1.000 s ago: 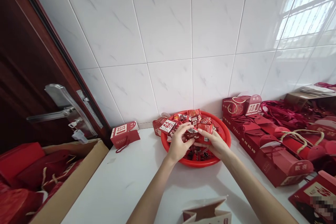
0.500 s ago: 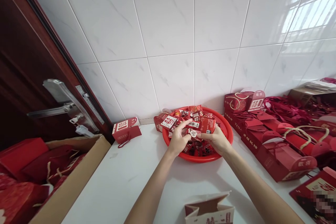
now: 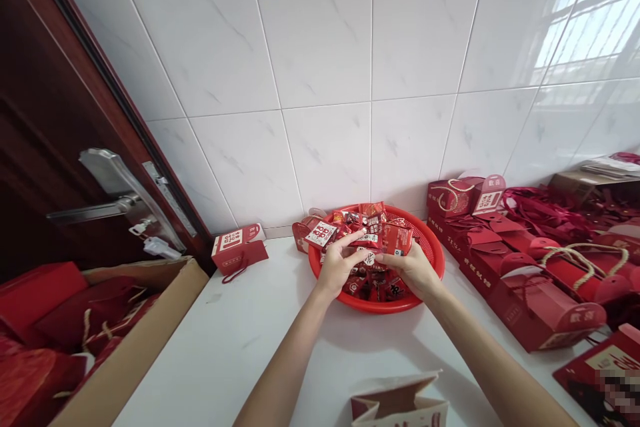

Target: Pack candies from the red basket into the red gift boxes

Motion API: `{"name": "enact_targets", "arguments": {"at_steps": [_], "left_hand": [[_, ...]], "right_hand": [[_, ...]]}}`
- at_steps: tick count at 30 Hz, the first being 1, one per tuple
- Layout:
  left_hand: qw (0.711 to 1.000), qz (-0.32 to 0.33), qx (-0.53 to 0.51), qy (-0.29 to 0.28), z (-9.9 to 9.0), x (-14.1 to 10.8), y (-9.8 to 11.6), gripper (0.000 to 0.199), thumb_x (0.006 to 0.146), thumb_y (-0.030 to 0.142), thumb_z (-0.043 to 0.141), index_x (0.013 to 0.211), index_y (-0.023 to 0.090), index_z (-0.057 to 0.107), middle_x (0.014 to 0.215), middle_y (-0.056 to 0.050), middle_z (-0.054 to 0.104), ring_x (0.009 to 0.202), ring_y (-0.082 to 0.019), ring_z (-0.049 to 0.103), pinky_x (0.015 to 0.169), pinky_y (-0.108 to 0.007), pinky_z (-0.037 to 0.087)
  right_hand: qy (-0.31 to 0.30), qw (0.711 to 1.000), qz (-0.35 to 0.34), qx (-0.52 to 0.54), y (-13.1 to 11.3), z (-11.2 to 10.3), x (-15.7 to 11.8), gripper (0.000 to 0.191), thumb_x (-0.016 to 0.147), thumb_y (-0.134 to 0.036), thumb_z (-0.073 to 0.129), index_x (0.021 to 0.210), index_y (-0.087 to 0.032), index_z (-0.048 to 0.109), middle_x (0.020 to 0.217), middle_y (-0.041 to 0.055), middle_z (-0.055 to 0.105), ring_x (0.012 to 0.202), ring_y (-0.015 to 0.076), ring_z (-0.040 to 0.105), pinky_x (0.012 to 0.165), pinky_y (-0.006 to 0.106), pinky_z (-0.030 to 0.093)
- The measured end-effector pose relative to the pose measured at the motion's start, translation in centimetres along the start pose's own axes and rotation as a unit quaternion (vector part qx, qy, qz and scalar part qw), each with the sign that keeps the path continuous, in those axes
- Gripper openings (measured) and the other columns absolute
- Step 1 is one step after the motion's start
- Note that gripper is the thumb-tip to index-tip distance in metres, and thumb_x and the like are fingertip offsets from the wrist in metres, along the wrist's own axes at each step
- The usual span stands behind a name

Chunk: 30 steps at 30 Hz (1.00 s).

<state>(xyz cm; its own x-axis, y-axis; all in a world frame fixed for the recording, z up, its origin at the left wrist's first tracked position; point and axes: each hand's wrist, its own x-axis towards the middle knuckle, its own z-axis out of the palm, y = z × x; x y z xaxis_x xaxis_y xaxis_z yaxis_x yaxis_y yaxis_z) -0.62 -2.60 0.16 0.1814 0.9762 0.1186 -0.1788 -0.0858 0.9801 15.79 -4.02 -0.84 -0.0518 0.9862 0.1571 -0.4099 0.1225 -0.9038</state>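
Note:
Over a round red plastic basket (image 3: 434, 240) full of red-wrapped sweets (image 3: 375, 287), my two hands meet. My left hand (image 3: 336, 271) has thumb and index finger around small red wrapped packets; one with a white label (image 3: 369, 257) lies between its thumb tip and the other thumb. A larger red packet (image 3: 397, 239) is gripped in my right hand (image 3: 414, 271), its thumb pointing inward to the label. Some fingers are hidden behind the packets. A square white-and-red packet (image 3: 321, 233) lies at the basket's left rim.
An opened paper bag (image 3: 400, 407) stands at the near edge. One small red gift box (image 3: 240, 251) sits left, near a cardboard carton (image 3: 145, 340) of red boxes and the door handle (image 3: 95, 209). Rows of red gift boxes (image 3: 540, 307) line the right. A tiled wall (image 3: 325, 160) rises behind.
Both hands stay over the basket, with small finger shifts around the packets. The small packets between them have turned slightly. The view has moved a little.

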Motion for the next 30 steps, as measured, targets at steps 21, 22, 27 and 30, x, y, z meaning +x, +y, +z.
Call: {"name": "enact_targets", "arguments": {"at_steps": [21, 22, 27, 30], "left_hand": [[0.991, 0.106, 0.069, -0.042, -0.2, -0.6, -0.1, 0.050, 0.075, 0.030, 0.078, 0.124, 0.021, 0.069, 0.139, -0.011, 0.064, 0.120, -0.027, 0.064, 0.101, -0.040, 0.054], [0.990, 0.114, 0.067, -0.044, -0.6, -1.4, 0.5, 0.050, 0.077, 0.031, 0.078, 0.125, 0.022, 0.068, 0.140, -0.011, 0.063, 0.120, -0.026, 0.064, 0.101, -0.039, 0.054], [0.964, 0.218, 0.094, -0.123, -3.3, -9.4, 3.7, 0.024, 0.086, 0.042, 0.072, 0.104, 0.025, 0.075, 0.141, -0.009, 0.058, 0.119, -0.026, 0.062, 0.106, -0.041, 0.049], [0.938, 0.222, 0.196, -0.183, -3.7, -14.8, 4.4, 0.022, 0.090, 0.044, 0.068, 0.093, 0.025, 0.079, 0.140, -0.009, 0.058, 0.119, -0.027, 0.060, 0.108, -0.043, 0.046]], "right_hand": [[0.056, 0.997, -0.008, 0.054, -1.1, 0.0, -0.2, 0.043, 0.047, -0.024, 0.097, 0.083, -0.016, 0.074, 0.082, 0.0018, 0.076, 0.070, 0.0176, 0.070, 0.064, 0.029, 0.062], [0.064, 0.996, -0.010, 0.059, -1.4, 0.0, -0.1, 0.044, 0.045, -0.023, 0.097, 0.082, -0.017, 0.074, 0.083, 0.0014, 0.076, 0.071, 0.0177, 0.070, 0.064, 0.029, 0.062], [0.076, 0.995, -0.033, 0.052, -3.0, -0.8, -0.2, 0.047, 0.044, -0.021, 0.097, 0.085, -0.018, 0.074, 0.085, 0.0012, 0.075, 0.076, 0.0189, 0.072, 0.063, 0.027, 0.064], [0.070, 0.995, -0.049, 0.043, -4.2, -1.0, -0.4, 0.046, 0.046, -0.022, 0.096, 0.085, -0.018, 0.073, 0.083, 0.0008, 0.074, 0.073, 0.0176, 0.071, 0.061, 0.026, 0.063]]}}
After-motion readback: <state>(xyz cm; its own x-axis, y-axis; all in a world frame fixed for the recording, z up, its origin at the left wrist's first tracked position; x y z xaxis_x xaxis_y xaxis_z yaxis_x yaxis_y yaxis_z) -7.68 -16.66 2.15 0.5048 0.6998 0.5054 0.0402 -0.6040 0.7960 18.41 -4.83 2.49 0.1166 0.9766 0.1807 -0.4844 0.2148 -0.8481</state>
